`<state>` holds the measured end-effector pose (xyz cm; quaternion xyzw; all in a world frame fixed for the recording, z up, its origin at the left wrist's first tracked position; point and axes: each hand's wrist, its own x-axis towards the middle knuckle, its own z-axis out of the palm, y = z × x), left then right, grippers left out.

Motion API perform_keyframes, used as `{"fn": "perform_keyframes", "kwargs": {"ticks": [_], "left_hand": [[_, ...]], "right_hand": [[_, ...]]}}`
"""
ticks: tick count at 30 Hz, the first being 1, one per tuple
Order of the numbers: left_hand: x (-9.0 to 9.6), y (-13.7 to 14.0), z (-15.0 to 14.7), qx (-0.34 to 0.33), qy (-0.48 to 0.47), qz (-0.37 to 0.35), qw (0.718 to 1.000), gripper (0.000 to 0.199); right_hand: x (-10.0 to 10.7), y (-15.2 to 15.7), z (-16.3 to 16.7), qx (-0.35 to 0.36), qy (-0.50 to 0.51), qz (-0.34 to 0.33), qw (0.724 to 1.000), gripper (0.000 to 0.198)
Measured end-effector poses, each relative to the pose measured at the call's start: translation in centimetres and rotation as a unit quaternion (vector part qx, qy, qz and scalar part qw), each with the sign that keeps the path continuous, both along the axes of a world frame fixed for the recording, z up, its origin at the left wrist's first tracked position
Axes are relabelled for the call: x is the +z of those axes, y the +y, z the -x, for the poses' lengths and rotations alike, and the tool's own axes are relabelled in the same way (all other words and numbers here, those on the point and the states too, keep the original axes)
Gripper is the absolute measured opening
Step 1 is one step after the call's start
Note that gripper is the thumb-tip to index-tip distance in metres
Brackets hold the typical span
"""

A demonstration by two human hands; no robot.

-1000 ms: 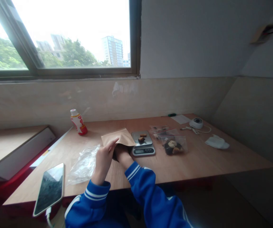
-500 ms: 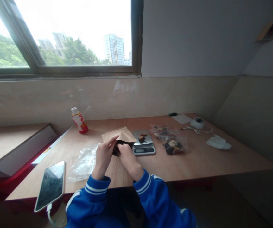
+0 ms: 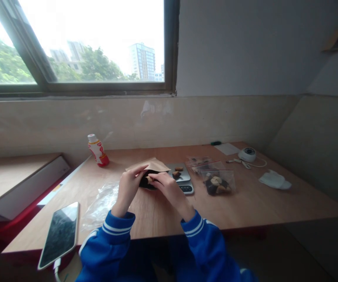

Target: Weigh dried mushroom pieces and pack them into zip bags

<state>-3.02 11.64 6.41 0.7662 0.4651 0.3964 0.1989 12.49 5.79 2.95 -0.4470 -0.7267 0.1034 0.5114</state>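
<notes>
My left hand (image 3: 130,186) grips the left edge of a brown paper bag (image 3: 154,164), whose dark mouth gapes toward me. At that mouth, my right hand (image 3: 169,188) pinches a small light-brown piece (image 3: 149,179), perhaps a dried mushroom; its kind is not clear. Just right of the bag is a kitchen scale (image 3: 189,188) with a silver plate, its display partly covered by my right hand. Two small brown pieces (image 3: 177,173) lie on the plate. Beyond the scale, a clear zip bag (image 3: 217,183) holds dark and pale pieces that look like dried mushrooms.
More zip bags (image 3: 198,161) lie behind. Crumpled clear plastic (image 3: 101,205) and a phone (image 3: 60,233) on a cable are at left, below a red-and-white bottle (image 3: 98,150). A white dome camera (image 3: 247,154), a paper sheet (image 3: 227,149) and a white mask-like cloth (image 3: 275,180) are at right.
My right hand has come out of the paper bag and shifted right, now with a small light-brown piece between its fingers. My left hand still holds the bag.
</notes>
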Motion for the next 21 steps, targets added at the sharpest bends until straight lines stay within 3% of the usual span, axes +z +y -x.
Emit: {"fn": "perform_keyframes", "kwargs": {"ticks": [5,11,15,21], "left_hand": [[1.1,0.5,-0.5,0.035,0.007,0.001,0.999,0.026],[1.3,1.6,-0.1,0.071,0.017,-0.005,0.997,0.028],[1.2,1.6,0.2,0.069,0.016,0.0,0.998,0.029],[0.9,1.2,0.2,0.064,0.019,-0.005,0.998,0.029]], "right_hand": [[0.6,-0.2,-1.0,0.009,0.151,0.003,0.989,0.024],[-3.0,1.3,-5.5,-0.116,0.322,0.021,0.94,0.034],[-5.9,2.9,-9.7,-0.223,0.26,0.028,0.939,0.038],[-7.7,4.7,-11.1,-0.233,0.214,0.049,0.947,0.034]]}}
